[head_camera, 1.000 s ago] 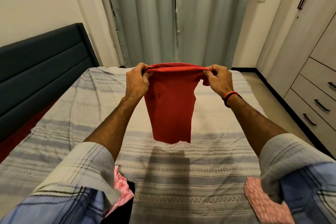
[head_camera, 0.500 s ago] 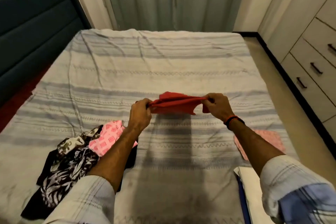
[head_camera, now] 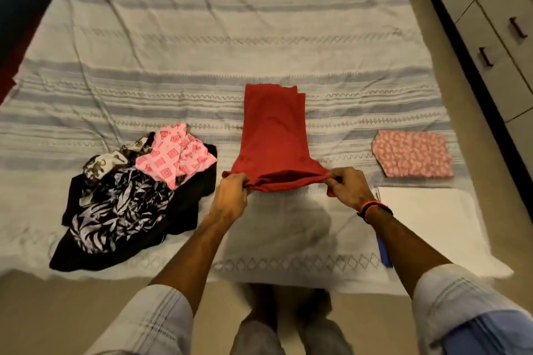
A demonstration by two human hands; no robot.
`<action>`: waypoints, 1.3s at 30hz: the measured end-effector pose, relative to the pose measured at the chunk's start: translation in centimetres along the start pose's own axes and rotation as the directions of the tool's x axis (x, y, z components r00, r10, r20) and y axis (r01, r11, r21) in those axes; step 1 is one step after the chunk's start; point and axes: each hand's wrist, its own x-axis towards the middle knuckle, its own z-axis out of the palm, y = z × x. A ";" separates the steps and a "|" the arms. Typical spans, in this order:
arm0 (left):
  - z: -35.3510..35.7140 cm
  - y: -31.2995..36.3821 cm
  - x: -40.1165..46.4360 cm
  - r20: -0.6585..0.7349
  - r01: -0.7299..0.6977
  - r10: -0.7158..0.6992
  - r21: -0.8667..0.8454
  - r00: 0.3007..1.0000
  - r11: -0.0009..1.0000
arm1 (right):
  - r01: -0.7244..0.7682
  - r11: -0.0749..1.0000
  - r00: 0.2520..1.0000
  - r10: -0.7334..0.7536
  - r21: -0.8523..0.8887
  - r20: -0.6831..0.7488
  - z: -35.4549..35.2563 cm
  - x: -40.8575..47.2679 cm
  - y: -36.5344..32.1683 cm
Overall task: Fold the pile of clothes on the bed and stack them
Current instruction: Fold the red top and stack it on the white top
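The long red cloth garment (head_camera: 274, 135) lies flat on the bed (head_camera: 202, 46), stretched away from the person across the striped grey and white bedspread, and both hands are on its near end. The left hand (head_camera: 230, 196) has its fingers curled tight round the near left corner, bunching the fabric there. The right hand (head_camera: 347, 186) pinches the near right corner in the same way, thumb and fingers closed on the cloth, with an orange and black band (head_camera: 373, 207) on that wrist. Between the two hands the near edge is pulled taut and lifted a little off the bedspread, while the far end rests flat, its layers slightly offset at the top right.

To the left of the left hand, near but apart from the red garment, sits the unfolded pile of clothes (head_camera: 129, 199): a black fabric with a white leaf print, a cream and brown floral piece, and on top a crumpled pink cloth with red square patterns (head_camera: 176, 154).

To the right, well clear of the right hand, a folded pink cloth with a white print (head_camera: 412, 154) lies flat. Just nearer the person, a folded white cloth (head_camera: 427, 216) sits beside the right wrist, with a strip of blue showing at its left edge.

No writing, brand or label can be read on any garment.
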 end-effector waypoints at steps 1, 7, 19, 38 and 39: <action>0.3 -0.2 -0.5 0.000 0.001 -0.001 0.012 1.000 1.000 | -0.008 1.000 1.000 0.008 -0.001 0.002 0.4 -0.4 0.2; 5.3 -2.3 -3.2 0.027 0.065 -0.066 0.038 0.997 0.997 | -0.020 0.998 0.999 0.022 -0.054 0.037 3.7 -2.6 3.5; 13.2 -8.7 -7.3 0.058 0.076 -0.085 0.139 0.995 0.987 | -0.006 0.992 0.993 0.022 -0.128 0.119 12.3 -7.1 9.0; 16.3 -9.9 -6.4 0.362 0.066 -0.185 0.316 0.914 0.946 | -0.278 0.956 0.947 0.290 -0.097 0.137 16.0 -6.9 11.1; 16.2 -9.4 -5.9 0.354 0.065 -0.171 0.292 0.919 0.954 | -0.276 0.958 0.951 0.285 -0.082 0.120 15.6 -6.5 10.8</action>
